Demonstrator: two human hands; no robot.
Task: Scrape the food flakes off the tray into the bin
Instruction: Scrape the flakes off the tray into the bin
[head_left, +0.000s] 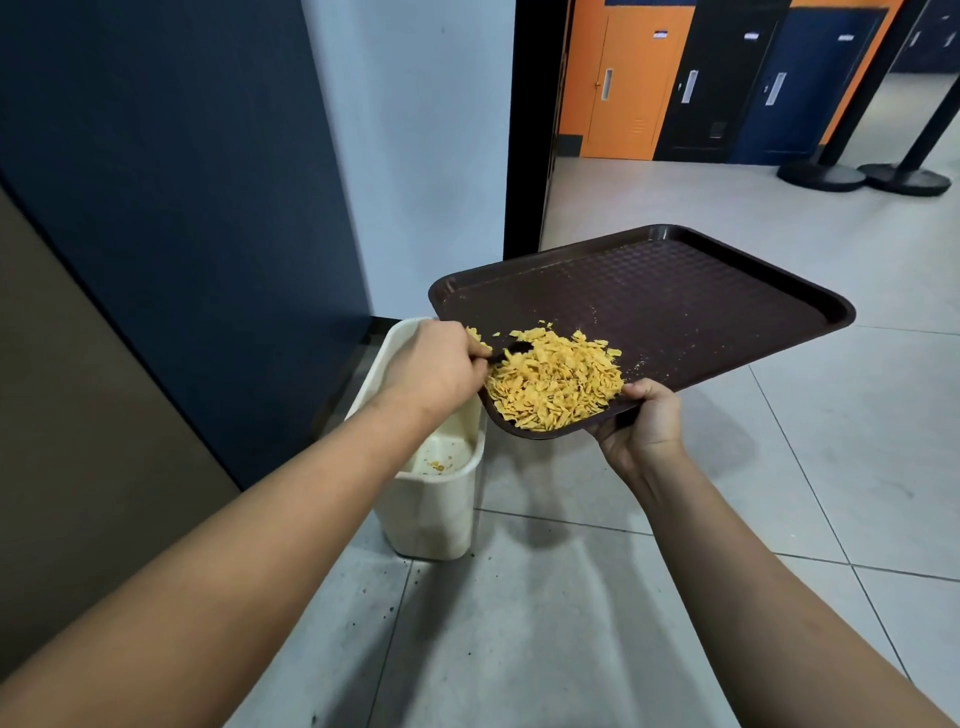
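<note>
A: We begin with the food flakes (555, 385) — a yellow heap gathered in the low corner of the brown tray (675, 306), just beside the thumb of the right hand (643, 421), which grips the tray's near edge from below with the thumb hooked over the rim.

B: And the left hand (434, 366)?

A: Its fingers are curled round a dark scraper (511, 351), whose tip lies at the heap's far-left edge. The tray tilts down toward this hand, its low corner over the white bin (431, 499).

B: How far along do we judge the task?

A: Early to midway, we think. Away from both grips the tray is bare apart from fine specks, and a few flakes lie on the bin's floor — yet nearly the whole heap is still on the tray. What is left is pushing it over the corner.

B: What can we not make out?

A: The scraper's form: the left hand covers most of it, so spoon or spatula we cannot tell. That forearm also hides much of the bin's mouth, and the right fingers are under the tray.
</note>
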